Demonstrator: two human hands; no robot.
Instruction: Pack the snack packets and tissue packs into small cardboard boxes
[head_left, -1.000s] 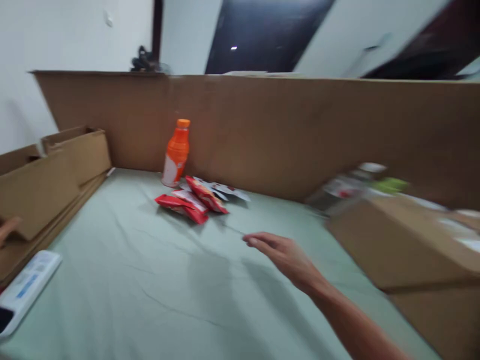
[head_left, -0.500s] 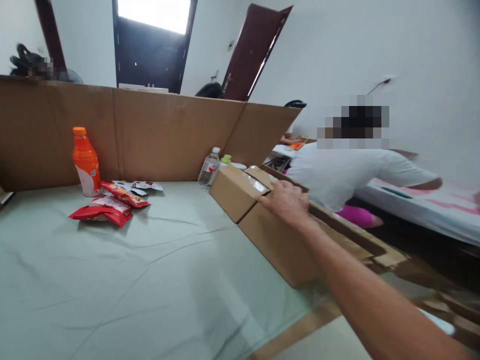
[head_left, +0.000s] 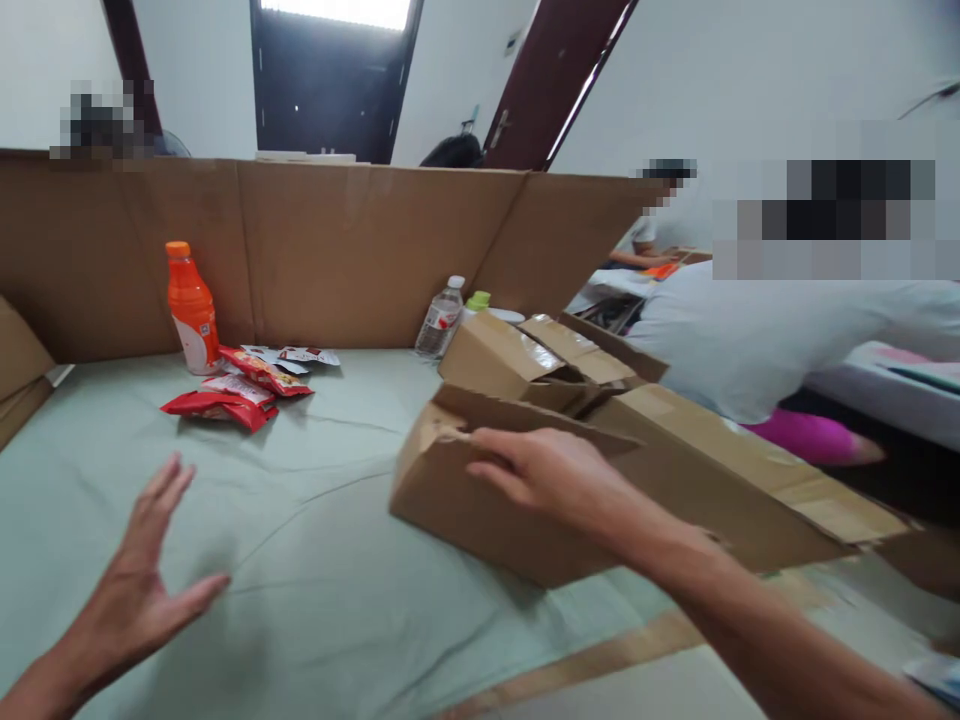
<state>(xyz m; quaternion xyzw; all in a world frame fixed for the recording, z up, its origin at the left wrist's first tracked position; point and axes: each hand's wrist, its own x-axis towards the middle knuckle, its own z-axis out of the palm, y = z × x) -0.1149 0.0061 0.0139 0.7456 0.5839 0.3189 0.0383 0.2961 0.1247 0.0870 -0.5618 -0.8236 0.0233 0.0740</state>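
Observation:
My right hand [head_left: 536,475] grips the upper edge of an open cardboard box [head_left: 480,510], fingers over the rim and thumb on the near side. The box stands tilted on the pale green cloth [head_left: 322,560], and its inside is mostly hidden. My left hand [head_left: 142,575] is over the cloth at the left, fingers stretched and thumb apart, holding nothing. Beyond it lie red snack packets [head_left: 225,405] and silvery sachets [head_left: 300,357]. An orange drink bottle [head_left: 193,315] stands upright behind the packets.
Taped cardboard boxes [head_left: 720,470] line the right side. A clear water bottle [head_left: 441,318] and a green-capped bottle [head_left: 478,300] stand behind them. A cardboard wall [head_left: 360,250] closes the back. A person in a white shirt [head_left: 765,330] leans at the right; others are farther back.
My right hand has pulled the cardboard box away from the row, toward me and to the left. My left hand has come into view at the lower left.

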